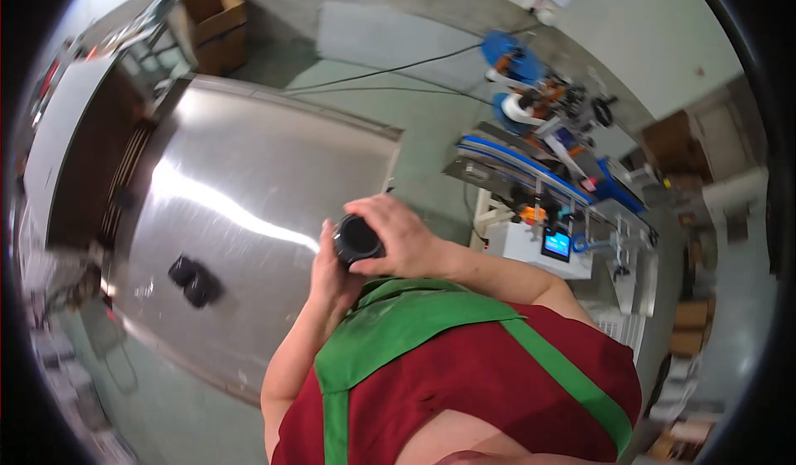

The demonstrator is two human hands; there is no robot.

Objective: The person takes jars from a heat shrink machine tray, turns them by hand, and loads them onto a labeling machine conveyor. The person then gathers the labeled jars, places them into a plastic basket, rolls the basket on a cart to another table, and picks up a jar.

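Close in front of my green apron, both hands hold a black round jar (358, 239), its flat dark top facing up. My left hand (327, 273) is wrapped against the jar's left side. From the right, my right hand (402, 231) curls its fingers over the far rim, with the thumb at the near edge. Beneath and beyond them lies a shiny metal table (274, 167). On its left part sit two black round pieces (196, 290), side by side and touching; whether they are jars or lids is hard to tell.
Right of the table stands a machine with a blue-edged conveyor (531, 167) and a lit screen (556, 242). A brown cardboard carton (211, 21) is at the far left, and a large white-topped box (70, 150) borders the table. Black cables (390, 70) cross the floor.
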